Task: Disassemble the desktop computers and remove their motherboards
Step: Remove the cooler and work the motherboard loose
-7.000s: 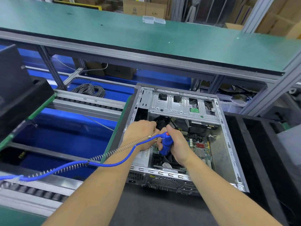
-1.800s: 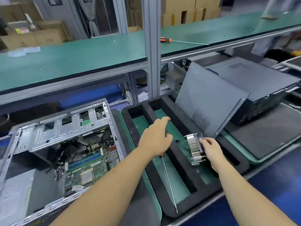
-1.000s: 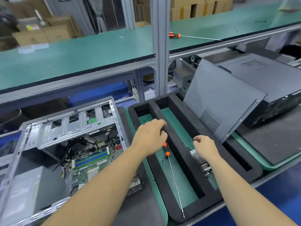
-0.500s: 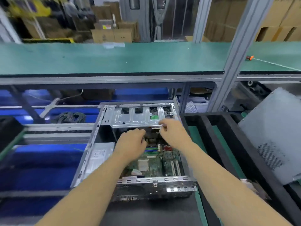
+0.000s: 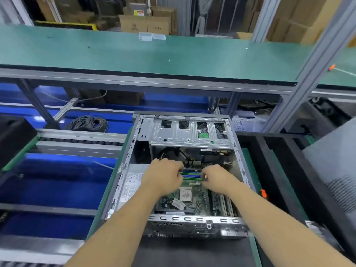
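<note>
Open desktop case lying on its side on the counter, opening upward for access to the motherboard, which remains mounted on the case floor. Left hand and right hand flank the blue and green memory slots, one at each end, probably to work the end latches. Fingers curl downward; whether they pinch anything cannot be told.

Green-topped shelf on grey aluminium posts, stacked cardboard boxes behind, blue flooring below.
</note>
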### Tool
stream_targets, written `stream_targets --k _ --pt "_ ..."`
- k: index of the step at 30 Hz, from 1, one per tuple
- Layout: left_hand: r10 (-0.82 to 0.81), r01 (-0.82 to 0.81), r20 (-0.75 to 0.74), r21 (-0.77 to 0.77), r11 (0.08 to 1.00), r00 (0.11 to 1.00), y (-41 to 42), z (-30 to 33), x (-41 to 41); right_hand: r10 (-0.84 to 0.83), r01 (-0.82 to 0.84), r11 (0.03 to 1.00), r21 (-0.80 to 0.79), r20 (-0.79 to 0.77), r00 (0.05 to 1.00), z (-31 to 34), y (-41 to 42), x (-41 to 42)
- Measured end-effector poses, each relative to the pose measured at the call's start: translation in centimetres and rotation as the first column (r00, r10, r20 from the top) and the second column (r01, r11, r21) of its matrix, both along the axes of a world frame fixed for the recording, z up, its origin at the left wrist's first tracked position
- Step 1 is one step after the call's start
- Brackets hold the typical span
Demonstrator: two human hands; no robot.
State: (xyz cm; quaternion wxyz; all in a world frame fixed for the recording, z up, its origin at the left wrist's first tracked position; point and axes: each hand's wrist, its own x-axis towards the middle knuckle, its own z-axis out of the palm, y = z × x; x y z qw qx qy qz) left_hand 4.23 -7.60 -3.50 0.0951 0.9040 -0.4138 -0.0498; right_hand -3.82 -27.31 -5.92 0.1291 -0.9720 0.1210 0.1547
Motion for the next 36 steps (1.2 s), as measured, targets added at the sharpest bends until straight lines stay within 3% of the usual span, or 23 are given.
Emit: stream_targets --k 3,6,13,18,23,25,29,36 --pt "-0.005 0.003 0.049 0.046 0.999 0.999 -0.2 0.0 -0.2 0.184 -0.182 0.983 0.025 -0.121 0.976 -0.9 2.7 0.7" --pt "0.009 -0.009 0.001 0.019 1.000 1.000 -0.1 0.2 -0.1 0.290 -0.285 0.957 0.056 -0.210 0.934 -1.5 3.5 1.1" --pt "0.035 -0.038 -0.056 -0.046 0.998 0.998 0.0 0.6 -0.4 0.310 -0.306 0.950 0.053 -0.213 0.927 -2.6 3.4 1.1" --pt "0.034 -0.037 -0.058 -0.047 0.998 0.998 0.0 0.7 -0.5 0.348 -0.369 0.929 -0.032 -0.267 0.899 -2.2 4.1 1.2" --pt "0.048 -0.059 -0.111 -0.099 0.993 0.993 0.2 0.9 -0.6 0.591 -0.678 0.693 -0.244 -0.344 0.729 -1.4 5.5 1.0" --pt "0.056 -0.075 -0.145 -0.134 0.988 0.988 0.3 0.9 -0.7 0.573 -0.654 0.703 -0.279 -0.323 0.754 -1.2 5.3 0.8" --pt "0.060 -0.098 -0.198 -0.187 0.978 0.978 0.4 1.1 -0.5 0.370 -0.387 0.899 -0.205 -0.119 0.921 -1.4 3.0 0.9" --pt "0.060 -0.104 -0.216 -0.200 0.974 0.975 0.5 1.0 -0.4 0.255 -0.250 0.961 -0.120 0.028 0.967 -2.2 1.9 1.7"
